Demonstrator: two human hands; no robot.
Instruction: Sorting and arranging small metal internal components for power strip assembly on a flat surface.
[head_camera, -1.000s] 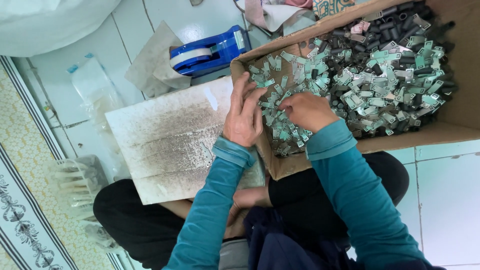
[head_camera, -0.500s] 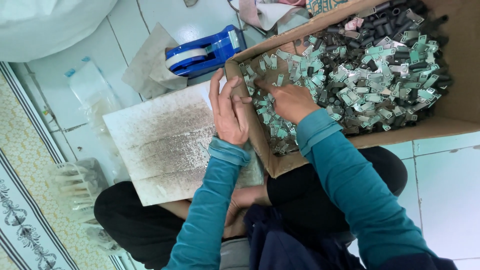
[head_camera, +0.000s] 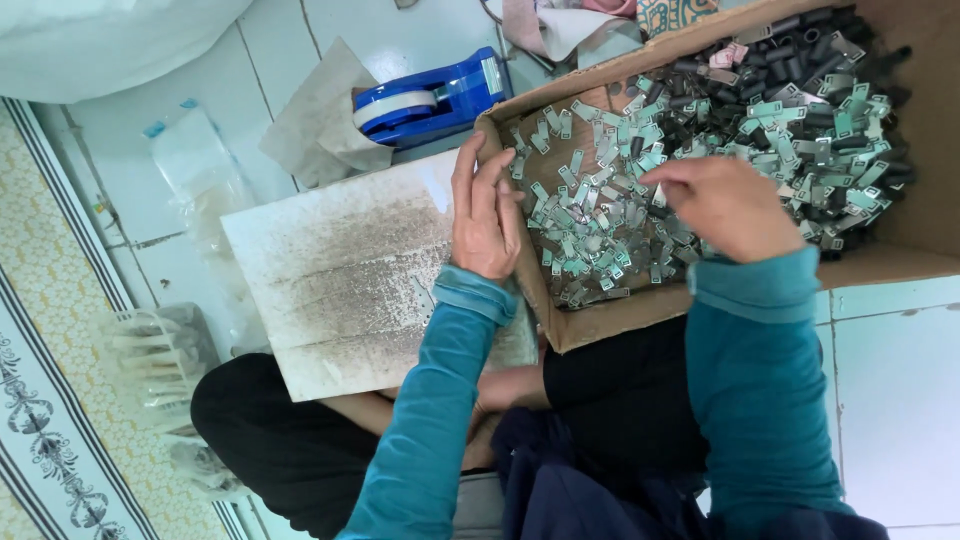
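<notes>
Both arms reach up from the bottom of the frame in teal sleeves, cuffs snug at the wrists. The left hand (head_camera: 487, 215) sits near the centre, back toward the camera, fingers (head_camera: 478, 172) straight and pressed together, pointing up. The right hand (head_camera: 722, 205) — right of centre — is loosely curled, knuckles up, fingertips drawn together and aimed left.

Illumination is even, diffuse daylight with no single hard source visible. Shadows are soft; a faint one lies under the left hand (head_camera: 487, 215) on the box wall (head_camera: 530, 285). The small metal pieces (head_camera: 600, 215) ahead of the fingers show mild glints. The right hand (head_camera: 725, 205) is slightly motion-blurred. Focus is otherwise sharp. The white floor tiles (head_camera: 900, 400) beside the right sleeve read bright, not clipped.
</notes>
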